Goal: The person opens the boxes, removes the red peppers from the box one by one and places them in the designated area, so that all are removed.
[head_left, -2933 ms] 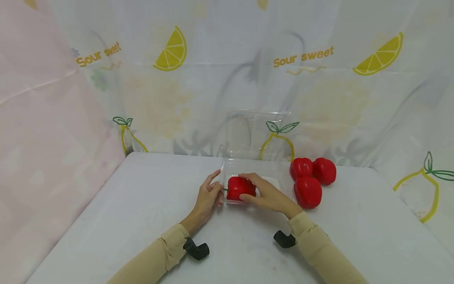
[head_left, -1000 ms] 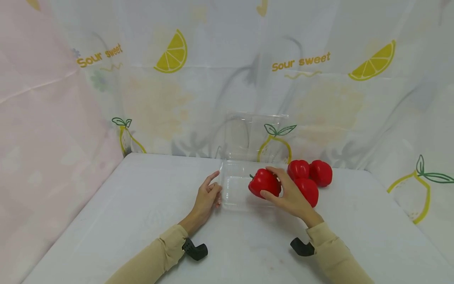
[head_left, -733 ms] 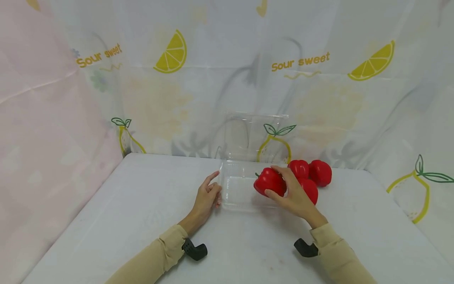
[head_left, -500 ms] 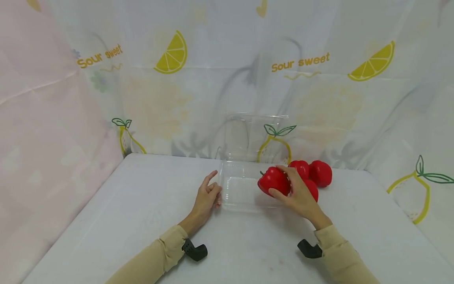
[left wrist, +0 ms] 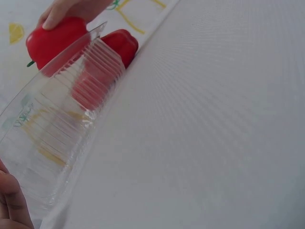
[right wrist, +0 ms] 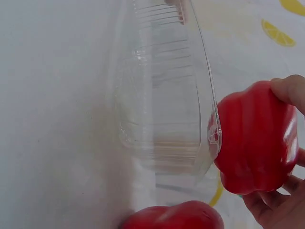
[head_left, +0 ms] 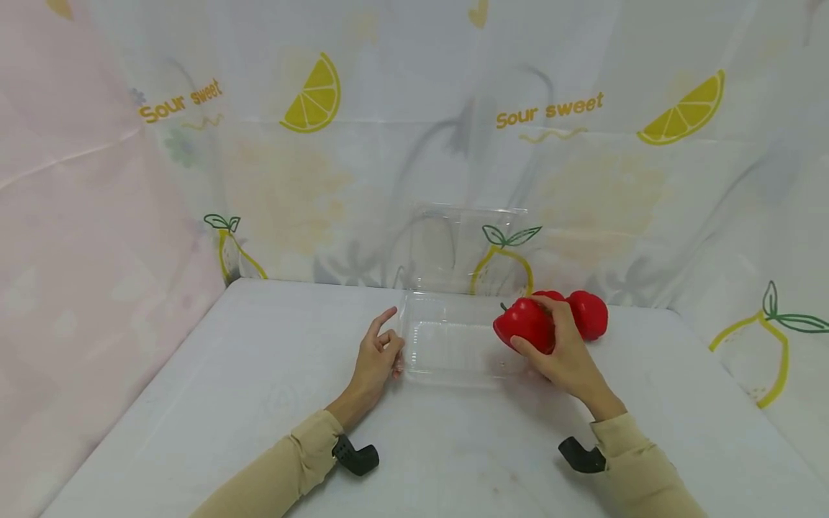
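Observation:
A red bell pepper [head_left: 523, 325] with a green stem is gripped between the thumb and fingers of my right hand [head_left: 570, 352]. In the right wrist view the held pepper [right wrist: 257, 138] is beside the rim at one end of a clear plastic container [right wrist: 162, 90]. My left hand [head_left: 374, 360] is at the left end of that container, index finger extended and the other fingers bent at its edge; bent fingers [left wrist: 12, 200] also show in the left wrist view. The container's lid [head_left: 434, 248] stands raised at the back.
More red bell peppers [head_left: 588, 316] sit on the white table [head_left: 291, 324] right of the container, partly hidden behind the right hand and the held pepper. A printed curtain [head_left: 376, 165] hangs along the table's back edge.
The pepper, lying inside the container in the oldest frame, has been lifted out and carried right by my right hand, now overlapping the other peppers. The left hand has stayed at the container's left end.

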Demonstrator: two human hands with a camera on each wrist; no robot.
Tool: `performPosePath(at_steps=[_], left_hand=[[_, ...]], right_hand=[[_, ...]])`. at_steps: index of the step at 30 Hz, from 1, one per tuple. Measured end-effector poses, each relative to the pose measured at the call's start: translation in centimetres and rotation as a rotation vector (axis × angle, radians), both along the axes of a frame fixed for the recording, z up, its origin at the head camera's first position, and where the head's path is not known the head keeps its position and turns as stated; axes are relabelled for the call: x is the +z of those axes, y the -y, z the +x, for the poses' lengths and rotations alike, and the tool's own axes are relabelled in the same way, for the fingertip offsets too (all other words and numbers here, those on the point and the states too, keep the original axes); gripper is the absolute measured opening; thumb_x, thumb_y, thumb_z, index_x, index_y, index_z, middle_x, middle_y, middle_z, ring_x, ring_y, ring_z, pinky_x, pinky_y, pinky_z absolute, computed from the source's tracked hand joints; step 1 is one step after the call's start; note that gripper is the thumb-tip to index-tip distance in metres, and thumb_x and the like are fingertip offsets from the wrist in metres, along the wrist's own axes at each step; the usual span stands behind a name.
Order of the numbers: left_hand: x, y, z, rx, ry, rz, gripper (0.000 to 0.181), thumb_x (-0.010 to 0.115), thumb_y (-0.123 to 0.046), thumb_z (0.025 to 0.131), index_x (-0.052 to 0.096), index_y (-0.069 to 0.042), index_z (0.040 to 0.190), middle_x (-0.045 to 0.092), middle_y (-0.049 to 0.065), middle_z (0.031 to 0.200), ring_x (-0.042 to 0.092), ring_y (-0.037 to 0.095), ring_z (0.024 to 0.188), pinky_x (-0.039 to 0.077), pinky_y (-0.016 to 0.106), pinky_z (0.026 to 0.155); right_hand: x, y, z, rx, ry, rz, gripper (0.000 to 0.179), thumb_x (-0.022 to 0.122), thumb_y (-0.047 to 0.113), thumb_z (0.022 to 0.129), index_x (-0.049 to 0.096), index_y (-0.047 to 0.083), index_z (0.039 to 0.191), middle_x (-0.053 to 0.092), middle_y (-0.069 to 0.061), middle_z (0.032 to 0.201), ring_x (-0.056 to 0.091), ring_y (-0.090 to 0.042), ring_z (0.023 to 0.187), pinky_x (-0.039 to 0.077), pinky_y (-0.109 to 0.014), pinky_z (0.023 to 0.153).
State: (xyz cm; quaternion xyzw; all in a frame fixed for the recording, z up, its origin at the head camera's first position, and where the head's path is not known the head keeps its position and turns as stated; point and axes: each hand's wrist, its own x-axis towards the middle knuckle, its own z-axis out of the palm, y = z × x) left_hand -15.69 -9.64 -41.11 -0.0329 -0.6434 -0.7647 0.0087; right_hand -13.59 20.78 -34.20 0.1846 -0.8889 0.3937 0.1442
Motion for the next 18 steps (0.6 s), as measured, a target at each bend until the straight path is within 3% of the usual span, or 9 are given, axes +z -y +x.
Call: performPosePath(at_steps=[18], left_hand=[[-0.1, -0.2, 0.1, 0.003, -0.007, -0.042, 0.054, 0.044, -0.004, 0.092, 0.037, -0.022, 0.143, 0.045, -0.003, 0.061, 0.039, 0.009, 0.044, 0.036, 0.021, 0.04]], right_hand=[[0.5, -2.0, 0.4, -0.134, 0.035, -0.019, 0.078, 0.073, 0.024, 0.081, 0.026, 0.011, 0.143, 0.035, -0.016, 0.137, 0.038, -0.037, 0.122, 0.052, -0.058, 0.08]])
